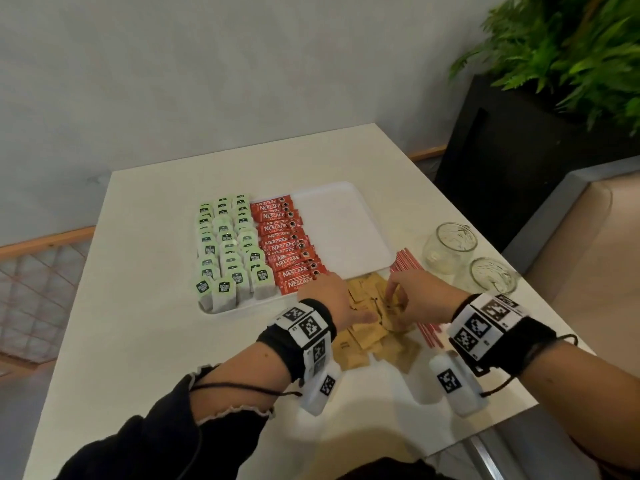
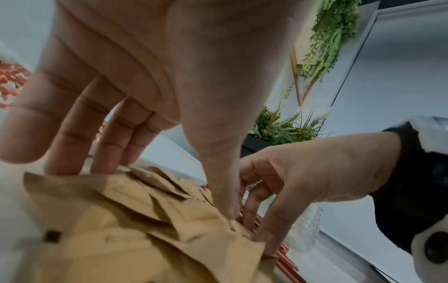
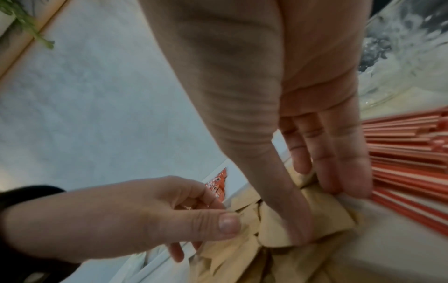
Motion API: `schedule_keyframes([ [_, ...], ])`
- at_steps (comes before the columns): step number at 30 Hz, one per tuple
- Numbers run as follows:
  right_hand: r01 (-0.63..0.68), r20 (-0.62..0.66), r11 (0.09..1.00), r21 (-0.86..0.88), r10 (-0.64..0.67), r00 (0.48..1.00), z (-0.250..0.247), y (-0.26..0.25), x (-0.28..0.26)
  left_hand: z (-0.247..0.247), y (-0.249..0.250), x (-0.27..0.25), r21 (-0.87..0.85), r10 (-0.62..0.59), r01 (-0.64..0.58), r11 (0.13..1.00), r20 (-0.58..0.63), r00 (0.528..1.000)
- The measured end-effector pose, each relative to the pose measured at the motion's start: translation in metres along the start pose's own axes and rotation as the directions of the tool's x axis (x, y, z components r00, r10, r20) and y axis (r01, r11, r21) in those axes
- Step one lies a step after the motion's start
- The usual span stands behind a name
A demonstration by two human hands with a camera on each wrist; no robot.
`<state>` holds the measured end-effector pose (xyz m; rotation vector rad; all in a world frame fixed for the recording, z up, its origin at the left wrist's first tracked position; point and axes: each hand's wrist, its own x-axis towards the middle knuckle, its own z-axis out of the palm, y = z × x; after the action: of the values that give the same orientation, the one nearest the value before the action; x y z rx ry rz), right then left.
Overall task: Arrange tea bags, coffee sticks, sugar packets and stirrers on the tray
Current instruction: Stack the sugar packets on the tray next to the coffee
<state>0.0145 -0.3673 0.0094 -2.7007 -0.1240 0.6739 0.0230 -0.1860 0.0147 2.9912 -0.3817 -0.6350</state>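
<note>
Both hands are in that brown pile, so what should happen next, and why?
Probably lift a few sugar packets onto the bare right part of the tray. The tea bags and coffee sticks already sit there in rows, and the left hand and right hand are gathering packets off the table.

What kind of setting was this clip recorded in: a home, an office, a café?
Probably a café or office lounge corner, though I can't be sure. A square white table stands against a plain wall, beside a cushioned beige bench seat and a tall black planter of green ferns.
</note>
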Motion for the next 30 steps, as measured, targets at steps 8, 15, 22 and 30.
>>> schedule_keyframes([
  [8, 0.103, -0.082, 0.99, 0.102, -0.094, 0.992, 0.016, -0.006, -0.004, 0.014, 0.005, 0.006, -0.21, -0.092, 0.1, 0.973, 0.05, 0.995],
  [15, 0.107, -0.131, 0.974, 0.2, -0.082, 0.988, 0.026, -0.006, -0.001, 0.014, 0.005, 0.008, -0.415, -0.009, 0.052, 0.908, 0.105, 0.994],
  [22, 0.076, -0.131, 0.972, 0.221, -0.048, 0.99, 0.029, -0.006, 0.0, 0.009, 0.006, 0.004, -0.454, 0.056, -0.017, 0.891, 0.072, 0.996],
  [30, 0.15, -0.048, 0.864, 0.48, -0.145, 0.988, 0.009, 0.0, 0.004, -0.005, -0.019, -0.005, -0.709, 0.038, 0.129, 0.693, 0.214, 0.976],
])
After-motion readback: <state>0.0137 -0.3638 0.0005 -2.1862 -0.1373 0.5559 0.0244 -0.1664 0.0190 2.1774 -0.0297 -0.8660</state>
